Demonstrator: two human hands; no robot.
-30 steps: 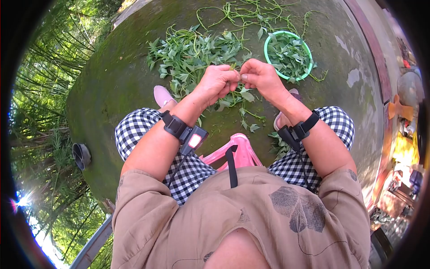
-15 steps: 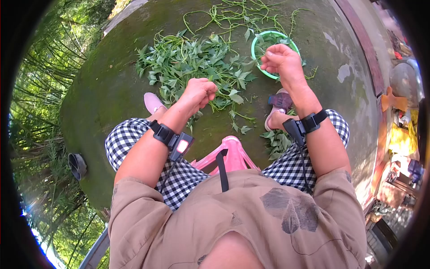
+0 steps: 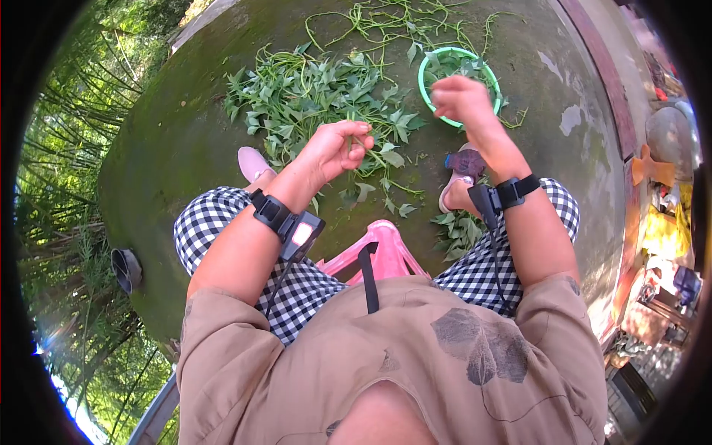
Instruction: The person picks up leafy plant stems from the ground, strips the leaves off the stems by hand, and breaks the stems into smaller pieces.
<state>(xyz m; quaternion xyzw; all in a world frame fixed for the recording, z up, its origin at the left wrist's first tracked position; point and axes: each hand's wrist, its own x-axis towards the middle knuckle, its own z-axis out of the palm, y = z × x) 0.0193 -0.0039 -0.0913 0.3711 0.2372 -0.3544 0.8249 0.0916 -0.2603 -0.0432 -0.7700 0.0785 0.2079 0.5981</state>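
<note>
My left hand [image 3: 340, 150] is closed in front of the leaf pile, with a bit of green stem showing between its fingers. Below and around it lies a heap of leafy green vines [image 3: 304, 96] on the mossy ground. Over the near left rim of a round green basket [image 3: 423, 78] is my right hand [image 3: 466, 100], its fingers bent and smeared by motion. Whether it holds anything cannot be made out. Green leaves [image 3: 449, 67] lie inside the basket, partly hidden by that hand.
Bare vine stems [image 3: 378, 26] are strewn beyond the pile. More leaves [image 3: 458, 233] lie by my right foot, near a pink shoe [image 3: 467, 174]. A pink plastic stool [image 3: 382, 245] is between my legs. A dark pot [image 3: 126, 271] stands at left, household clutter [image 3: 667, 230] at right.
My left hand has shifted slightly up and right, its fingers turned more into view. My right hand has moved slightly and blurred; the blurred leaf shape left of it no longer shows.
</note>
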